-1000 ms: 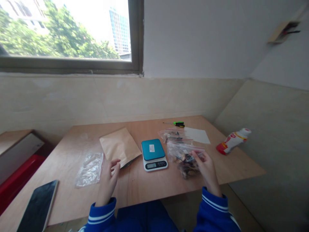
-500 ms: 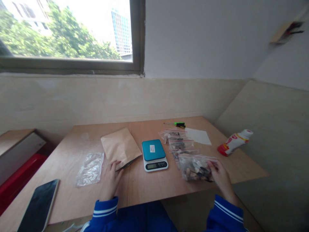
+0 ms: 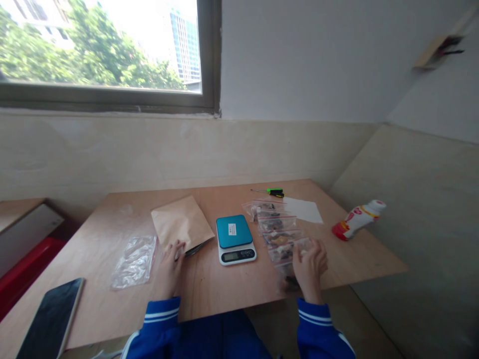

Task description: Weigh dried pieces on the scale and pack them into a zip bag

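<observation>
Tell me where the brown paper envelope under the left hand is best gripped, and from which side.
Probably the near right corner of the brown paper envelope, from the person's side: it lies flat, so only an edge can be pinched, and the left hand already rests there, beside the blue scale.

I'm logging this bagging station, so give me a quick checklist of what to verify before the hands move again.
1. Right hand flat on the nearest filled zip bag: ok.
2. Filled bags lined up in a row right of the scale: ok.
3. Scale platform bare: ok.
4. Scale display reading: cannot tell.
5. Left hand resting at the brown paper pouch: ok.
6. Nearest bag's zip sealed: cannot tell.
</observation>
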A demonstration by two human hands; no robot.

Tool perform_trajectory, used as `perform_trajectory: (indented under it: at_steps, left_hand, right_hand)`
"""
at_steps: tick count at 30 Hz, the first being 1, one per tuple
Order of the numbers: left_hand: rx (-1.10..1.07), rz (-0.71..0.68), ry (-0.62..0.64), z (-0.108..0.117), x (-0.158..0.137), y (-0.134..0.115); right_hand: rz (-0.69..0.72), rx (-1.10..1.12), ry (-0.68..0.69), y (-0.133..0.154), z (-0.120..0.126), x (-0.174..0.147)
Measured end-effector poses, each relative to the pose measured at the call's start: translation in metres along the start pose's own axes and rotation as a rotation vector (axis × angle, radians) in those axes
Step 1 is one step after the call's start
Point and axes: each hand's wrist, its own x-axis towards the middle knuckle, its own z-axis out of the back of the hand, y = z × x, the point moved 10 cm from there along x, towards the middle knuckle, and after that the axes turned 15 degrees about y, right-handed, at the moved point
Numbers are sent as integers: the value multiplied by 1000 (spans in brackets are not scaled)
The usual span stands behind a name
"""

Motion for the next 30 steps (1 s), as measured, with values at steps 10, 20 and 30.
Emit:
perform_trajectory:
  at_steps: [10,20,30]
  left_hand:
    - [207,142,-171,57,-10,-37]
    - [230,8,-356,124,-19,-100]
    - [-109,-118,-262,106,-28,-107]
  right_hand:
    - [-150,-71,47,6,-52,1]
    - [94,430,-19,77,-17,12]
    - [1135,547,862,341,7,-91]
